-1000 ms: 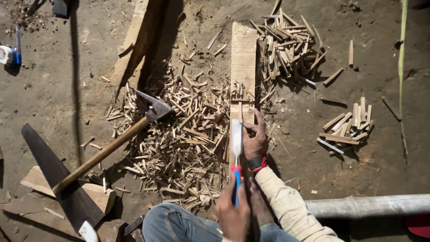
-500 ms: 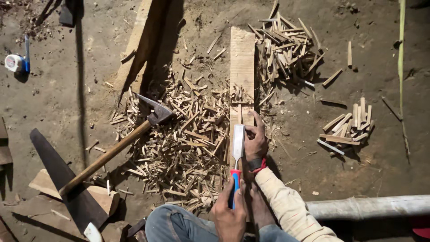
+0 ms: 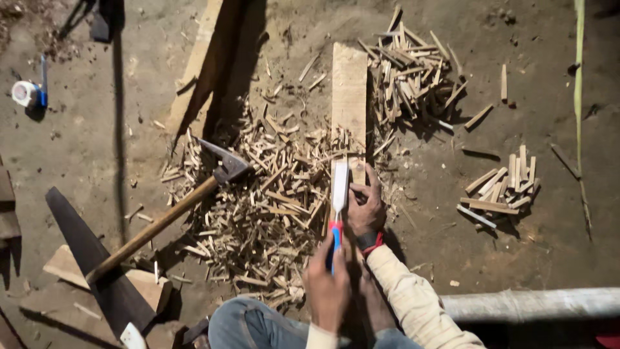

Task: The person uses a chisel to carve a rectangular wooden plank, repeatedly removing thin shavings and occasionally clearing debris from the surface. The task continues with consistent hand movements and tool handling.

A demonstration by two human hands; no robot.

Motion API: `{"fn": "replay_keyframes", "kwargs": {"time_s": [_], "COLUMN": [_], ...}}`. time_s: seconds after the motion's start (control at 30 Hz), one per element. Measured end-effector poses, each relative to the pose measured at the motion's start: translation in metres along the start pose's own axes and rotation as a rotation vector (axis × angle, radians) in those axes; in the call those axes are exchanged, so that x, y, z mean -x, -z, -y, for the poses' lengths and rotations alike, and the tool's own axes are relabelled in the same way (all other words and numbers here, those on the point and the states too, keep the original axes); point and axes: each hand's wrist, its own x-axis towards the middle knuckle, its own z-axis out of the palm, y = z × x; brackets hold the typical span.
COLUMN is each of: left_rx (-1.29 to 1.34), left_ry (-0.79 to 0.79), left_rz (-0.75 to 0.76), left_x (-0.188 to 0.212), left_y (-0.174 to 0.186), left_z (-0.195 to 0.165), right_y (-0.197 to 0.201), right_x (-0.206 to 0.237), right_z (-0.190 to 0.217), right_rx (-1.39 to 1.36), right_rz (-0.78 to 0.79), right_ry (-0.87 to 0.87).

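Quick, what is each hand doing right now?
Left hand: closed around the chisel by its red-and-blue handle.
Right hand: resting on the wooden plank, beside the blade.

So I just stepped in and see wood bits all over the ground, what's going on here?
A person sits on the dirt ground with a long wooden plank in front of them. The left hand grips the red and blue handle of a chisel, whose blade lies on the plank's near end. The right hand rests beside the blade, on the plank. A hammer lies untouched on a heap of wood splinters to the left.
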Motion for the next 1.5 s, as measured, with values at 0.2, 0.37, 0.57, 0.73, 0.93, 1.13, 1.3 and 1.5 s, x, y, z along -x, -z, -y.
{"fn": "replay_keyframes", "kwargs": {"time_s": [0.2,0.37,0.57,0.73,0.93,1.13,1.3,1.5], "left_rx": [-0.063,-0.087,-0.054,-0.086,-0.054,-0.039,-0.046,-0.049], "left_ry": [-0.122,-0.044,-0.147,-0.111,-0.156,-0.235,-0.214,-0.149], "left_rz": [-0.024,-0.029,-0.057,-0.029,-0.064,-0.043,-0.07,-0.046], "left_x": [0.032,0.012,0.019,0.013,0.01,0.013,0.019,0.022], "left_y": [0.015,0.0,0.007,0.002,0.006,0.006,-0.001,0.001], "left_z": [0.021,0.017,0.009,0.012,0.004,0.007,0.026,0.014], "right_y": [0.002,0.002,0.005,0.003,0.002,0.003,0.001,0.003], "right_x": [0.0,-0.002,0.001,0.0,-0.003,-0.004,-0.001,-0.003], "right_z": [0.002,0.003,0.012,0.01,0.001,0.004,0.007,0.01], "right_rx": [0.034,0.04,0.072,0.037,0.053,0.013,0.04,0.016], "right_rz": [0.019,-0.007,-0.028,-0.009,-0.032,0.022,-0.022,-0.005], "right_ry": [-0.017,0.044,-0.005,0.013,0.039,0.017,-0.012,0.077]}}
